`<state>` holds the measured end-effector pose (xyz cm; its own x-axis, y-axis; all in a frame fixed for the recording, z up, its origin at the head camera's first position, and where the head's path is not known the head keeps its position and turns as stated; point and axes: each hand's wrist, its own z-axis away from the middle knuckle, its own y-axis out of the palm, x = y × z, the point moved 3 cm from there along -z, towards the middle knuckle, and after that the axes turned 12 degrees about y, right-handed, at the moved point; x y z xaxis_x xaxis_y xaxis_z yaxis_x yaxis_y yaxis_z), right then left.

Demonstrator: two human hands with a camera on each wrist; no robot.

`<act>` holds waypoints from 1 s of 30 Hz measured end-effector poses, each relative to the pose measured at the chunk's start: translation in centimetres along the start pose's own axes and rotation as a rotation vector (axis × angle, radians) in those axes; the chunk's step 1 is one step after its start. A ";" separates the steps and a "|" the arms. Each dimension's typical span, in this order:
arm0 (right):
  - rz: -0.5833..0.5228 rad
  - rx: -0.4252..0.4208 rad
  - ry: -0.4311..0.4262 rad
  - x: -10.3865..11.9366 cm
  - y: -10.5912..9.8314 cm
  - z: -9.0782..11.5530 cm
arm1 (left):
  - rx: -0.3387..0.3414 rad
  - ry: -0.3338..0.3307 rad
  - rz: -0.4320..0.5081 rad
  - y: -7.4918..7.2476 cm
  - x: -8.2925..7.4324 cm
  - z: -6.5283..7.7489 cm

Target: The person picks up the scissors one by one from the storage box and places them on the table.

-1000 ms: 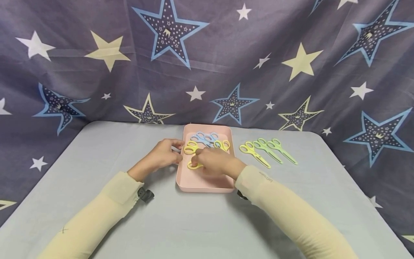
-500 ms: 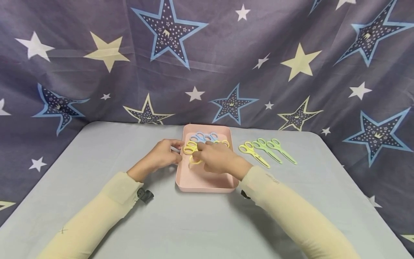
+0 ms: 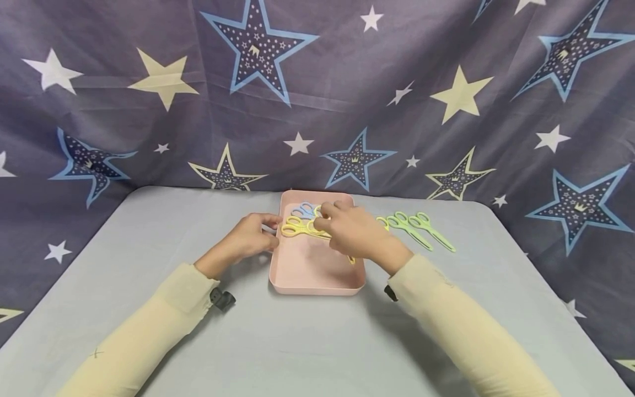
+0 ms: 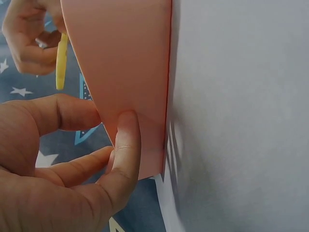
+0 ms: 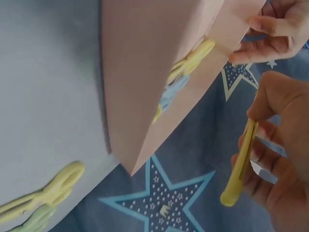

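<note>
A pink tray (image 3: 317,275) lies on the table, its left wall between the thumb and fingers of my left hand (image 3: 250,237). My right hand (image 3: 354,229) grips yellow scissors (image 5: 239,169) by the handle loops above the tray; in the head view their tip shows below the hand. Inside the tray, another pair of yellow scissors (image 3: 292,227) lies at the left, with blue scissors (image 3: 303,210) behind it. My right hand hides part of the tray's contents. The left wrist view shows my left thumb (image 4: 126,145) flat against the outer tray wall (image 4: 130,58).
Right of the tray lie two pairs of green scissors, one nearer (image 3: 409,227) and one farther right (image 3: 432,229). Beside them is a yellow pair (image 5: 58,186), mostly hidden by my right hand in the head view. A star-patterned cloth (image 3: 317,110) hangs behind the table (image 3: 223,342).
My right hand has moved to the right and up from the middle of the tray, lifting the yellow scissors off the tray floor. My left hand stays at the tray's left wall.
</note>
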<state>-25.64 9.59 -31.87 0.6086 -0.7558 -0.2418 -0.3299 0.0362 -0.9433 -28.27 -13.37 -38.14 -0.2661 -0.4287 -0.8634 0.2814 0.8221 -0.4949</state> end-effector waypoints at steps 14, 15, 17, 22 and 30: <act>-0.182 -0.009 0.146 -4.4 0.3 2.8 | 0.009 -0.011 -0.017 -0.1 0.0 0.0; -0.191 -0.010 0.157 -4.7 0.3 3.0 | 0.009 -0.010 -0.016 -0.1 0.0 0.0; -0.210 -0.014 0.173 -5.3 0.6 3.4 | 0.011 -0.012 -0.016 -0.2 -0.1 0.1; -0.277 -0.008 0.207 -7.1 1.5 4.5 | 0.010 -0.015 -0.020 -0.2 -0.1 0.2; -0.336 0.144 0.285 -9.0 3.9 6.0 | 0.013 -0.018 -0.009 -0.2 0.1 -0.1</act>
<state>-28.07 20.45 -34.78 0.4354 -0.8899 0.1357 -0.0326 -0.1663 -0.9855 -28.41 -13.53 -38.16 -0.2521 -0.4431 -0.8603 0.2909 0.8132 -0.5040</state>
